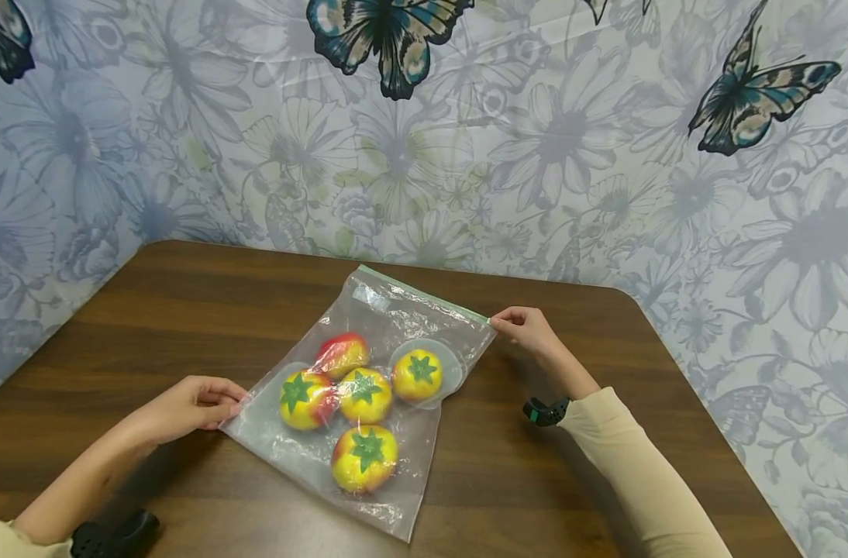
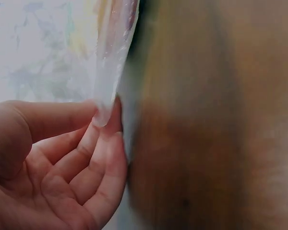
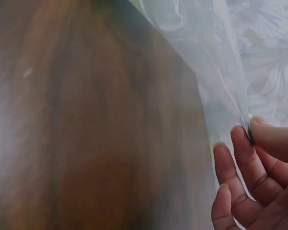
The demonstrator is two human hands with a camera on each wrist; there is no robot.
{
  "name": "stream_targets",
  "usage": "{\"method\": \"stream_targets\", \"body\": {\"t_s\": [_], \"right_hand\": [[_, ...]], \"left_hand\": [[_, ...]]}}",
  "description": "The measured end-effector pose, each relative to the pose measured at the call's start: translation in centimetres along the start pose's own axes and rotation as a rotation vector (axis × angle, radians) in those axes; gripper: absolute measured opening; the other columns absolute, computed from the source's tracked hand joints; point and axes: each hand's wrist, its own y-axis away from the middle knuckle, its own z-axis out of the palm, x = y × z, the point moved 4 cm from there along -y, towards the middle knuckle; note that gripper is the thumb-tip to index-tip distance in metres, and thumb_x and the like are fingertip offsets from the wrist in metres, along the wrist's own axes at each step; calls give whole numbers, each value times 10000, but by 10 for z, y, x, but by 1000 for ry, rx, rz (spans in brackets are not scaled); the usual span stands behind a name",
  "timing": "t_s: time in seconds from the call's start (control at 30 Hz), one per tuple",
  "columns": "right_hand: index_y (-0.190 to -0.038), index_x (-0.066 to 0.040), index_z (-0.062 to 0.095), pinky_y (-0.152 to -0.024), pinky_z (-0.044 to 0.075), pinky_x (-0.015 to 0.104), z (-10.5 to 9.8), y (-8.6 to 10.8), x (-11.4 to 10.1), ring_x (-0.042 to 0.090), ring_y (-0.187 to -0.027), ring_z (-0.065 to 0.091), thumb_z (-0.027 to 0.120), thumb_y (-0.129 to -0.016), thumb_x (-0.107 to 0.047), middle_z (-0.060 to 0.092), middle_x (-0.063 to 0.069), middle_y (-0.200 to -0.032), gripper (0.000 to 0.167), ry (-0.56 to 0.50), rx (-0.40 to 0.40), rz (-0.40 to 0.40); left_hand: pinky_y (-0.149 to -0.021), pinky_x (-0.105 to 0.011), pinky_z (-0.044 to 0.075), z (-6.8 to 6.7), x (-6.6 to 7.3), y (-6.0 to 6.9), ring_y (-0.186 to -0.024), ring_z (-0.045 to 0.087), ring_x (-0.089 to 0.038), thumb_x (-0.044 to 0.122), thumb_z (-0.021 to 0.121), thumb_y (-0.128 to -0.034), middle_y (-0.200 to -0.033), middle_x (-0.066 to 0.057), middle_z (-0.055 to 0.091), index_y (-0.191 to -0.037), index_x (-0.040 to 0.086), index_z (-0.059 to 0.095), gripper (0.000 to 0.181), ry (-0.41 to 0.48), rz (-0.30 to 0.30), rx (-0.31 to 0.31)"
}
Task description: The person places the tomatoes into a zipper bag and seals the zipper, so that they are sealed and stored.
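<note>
A clear zip bag [image 1: 413, 310] with a green strip [image 1: 424, 291] along its top edge is held tilted over the table. Several round yellow-and-red fruits [image 1: 364, 459] with green star-shaped leaf tops show through the plastic. Pale round shapes, one a disc [image 1: 455, 366] around the right-hand fruit, also show there; their kind is unclear. My left hand [image 1: 190, 409] pinches the bag's lower left corner between thumb and fingers. At the upper right corner, by the end of the green strip, my right hand [image 1: 530, 329] pinches the plastic. Both wrist views show these pinched edges close up.
Beneath the bag is a brown wooden table [image 1: 208, 310] with rounded far corners. Behind it hangs a floral cloth backdrop [image 1: 570, 155] with butterflies. Dark wrist straps [image 1: 546, 411] are worn near both sleeves.
</note>
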Motion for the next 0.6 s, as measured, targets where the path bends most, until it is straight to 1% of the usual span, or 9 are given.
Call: {"method": "stream_targets", "body": {"t_s": [0.1, 0.17, 0.3, 0.4, 0.47, 0.5, 0.53, 0.57, 0.6], "right_hand": [[-1005, 69, 654, -629, 471, 312, 0, 2, 8, 215, -771, 629, 622, -918, -161, 661, 36, -773, 248, 3, -2, 30], [-997, 86, 649, -605, 478, 285, 1, 3, 13, 196, -730, 636, 623, -916, -148, 658, 44, -753, 249, -3, -6, 39], [-969, 72, 656, -533, 415, 240, 4, 7, 23, 152, -677, 633, 622, -914, -135, 656, 24, -724, 217, 16, -18, 69], [-969, 52, 659, -506, 353, 245, 6, 12, 27, 148, -684, 628, 617, -919, -153, 662, 23, -741, 215, 35, -46, 68], [-999, 52, 649, -533, 377, 265, 4, 16, 27, 186, -731, 634, 605, -928, -167, 664, 46, -787, 234, 34, -65, 54], [-1024, 56, 640, -555, 402, 282, 2, 19, 26, 213, -760, 636, 600, -932, -174, 664, 66, -813, 251, 38, -72, 39], [-1051, 63, 627, -579, 426, 300, -1, 22, 25, 240, -787, 637, 593, -937, -183, 665, 90, -843, 273, 40, -77, 17], [-1078, 64, 615, -608, 451, 324, -5, 26, 24, 267, -815, 635, 582, -944, -188, 664, 114, -874, 288, 50, -77, -3], [-1105, 69, 601, -637, 472, 349, -10, 31, 23, 292, -840, 629, 569, -951, -187, 660, 139, -905, 300, 67, -73, -28]], "left_hand": [[-634, -275, 509, -9, -1, -7, -740, 563, -115, 56, 593, -913, -923, -111, 633, -1099, -170, 556, 295, -39, -46, 70], [-633, -276, 509, -14, 0, -13, -735, 563, -130, 65, 599, -913, -929, -115, 639, -1101, -164, 565, 298, -66, -57, 109], [-622, -290, 508, -20, 3, -22, -754, 562, -158, 86, 594, -920, -954, -129, 646, -1103, -140, 584, 291, -118, -64, 179], [-625, -300, 511, -23, 4, -24, -788, 567, -177, 120, 586, -932, -1000, -151, 642, -1119, -119, 592, 303, -150, -62, 205], [-633, -303, 511, -25, 5, -22, -817, 582, -194, 165, 566, -950, -1035, -167, 636, -1153, -98, 588, 333, -200, -42, 223], [-663, -338, 515, -27, 7, -20, -842, 599, -224, 185, 555, -958, -1057, -182, 632, -1177, -82, 583, 346, -244, -25, 247], [-698, -386, 511, -29, 9, -17, -880, 604, -275, 209, 537, -968, -1083, -206, 622, -1201, -73, 572, 367, -302, 7, 279], [-719, -433, 500, -32, 11, -14, -902, 601, -316, 221, 524, -975, -1100, -228, 610, -1225, -70, 556, 385, -368, 46, 319], [-761, -492, 474, -36, 13, -10, -957, 581, -374, 235, 511, -981, -1146, -253, 582, -1258, -62, 532, 406, -441, 77, 365]]}}
